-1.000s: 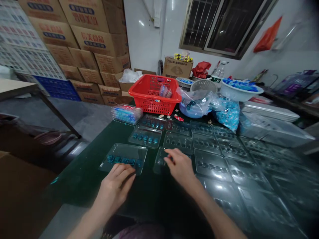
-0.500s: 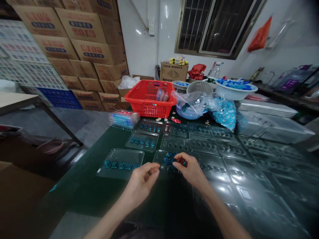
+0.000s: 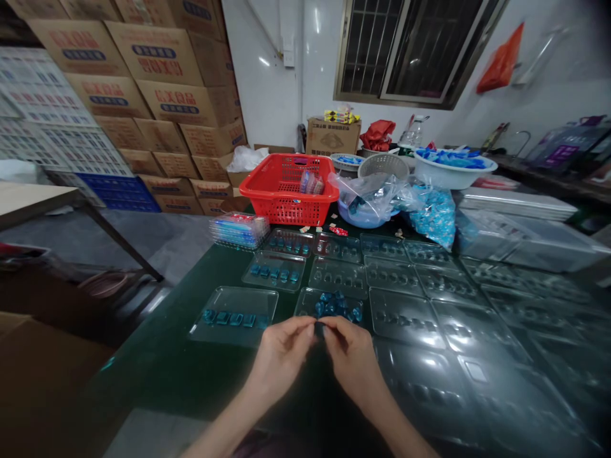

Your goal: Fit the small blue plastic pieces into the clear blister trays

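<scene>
My left hand and my right hand meet fingertip to fingertip at the near edge of a clear plastic tray. Both hands are closed in a pinch, and what sits between the fingertips is too small and dark to name. Just beyond them, a loose heap of glossy blue pieces lies on that tray. To the left, another clear tray bears a row of blue pieces. Behind it, a third tray carries a similar row.
More clear trays cover the green table to the right. At the back stand a red basket, stacked filled trays, a bag of blue pieces and a white basin. Cardboard boxes are piled beyond.
My right hand has moved left and toward me, off the heap of blue pieces. My left hand has shifted slightly right, so the fingertips now meet. More of the heap shows.
</scene>
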